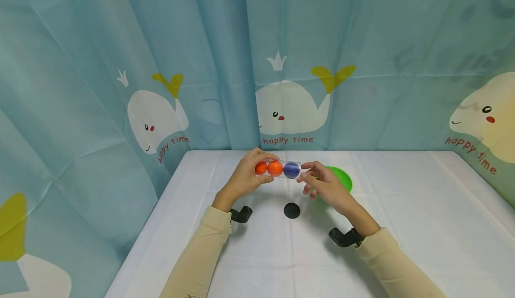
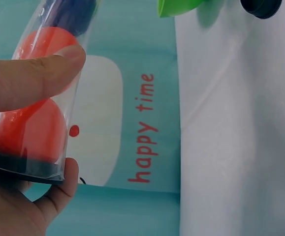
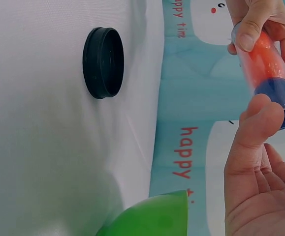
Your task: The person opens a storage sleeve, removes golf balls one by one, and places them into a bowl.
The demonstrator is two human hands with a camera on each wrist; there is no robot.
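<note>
Now left hand (image 1: 246, 171) round the clear tube (image 1: 283, 170), right hand (image 1: 327, 185) loose at its right end, perhaps in contact.

Two hands show, one left hand (image 1: 246, 173) and one right hand (image 1: 327, 188), with two beige sleeves (image 1: 197, 258) and two black wrist devices (image 1: 242, 215). There is one clear tube (image 1: 283, 174) with three balls inside: two orange balls (image 1: 275, 169) toward the left and one blue ball (image 1: 291, 170) at the right. Black caps number two: one end cap (image 2: 26, 169) on the tube's left end, one loose cap (image 1: 291, 210) nearer on the one table (image 1: 410, 208). One green bowl (image 1: 341, 178) sits right. The far curtain (image 1: 362, 21) shows four whales (image 1: 295, 108), some partly, and two crowns (image 1: 277, 61).
</note>
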